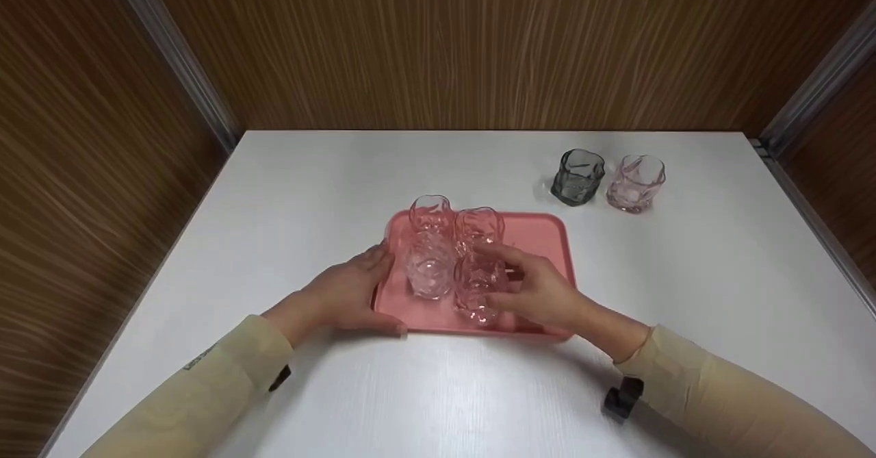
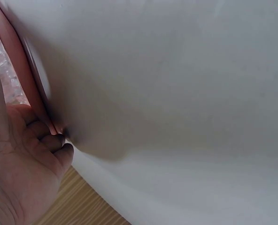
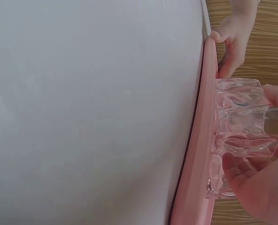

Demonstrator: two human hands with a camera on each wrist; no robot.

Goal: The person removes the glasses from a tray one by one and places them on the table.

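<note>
Right hand [image 1: 547, 294] wrapped round near-right glass [image 1: 477, 287] on pink tray [image 1: 547, 235], left hand [image 1: 352, 290] gripping tray's left edge; likely rigid, slick, breakable, so grip at mid-wall, not rim.

Pink tray [image 1: 544, 235], grey glass [image 1: 579, 177], white table [image 1: 684, 273].

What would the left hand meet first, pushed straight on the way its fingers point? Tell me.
Probably the nearer clear glass on the pink tray: the left hand grips the tray's left edge, fingers pointing across toward it. Depth is unclear.
</note>
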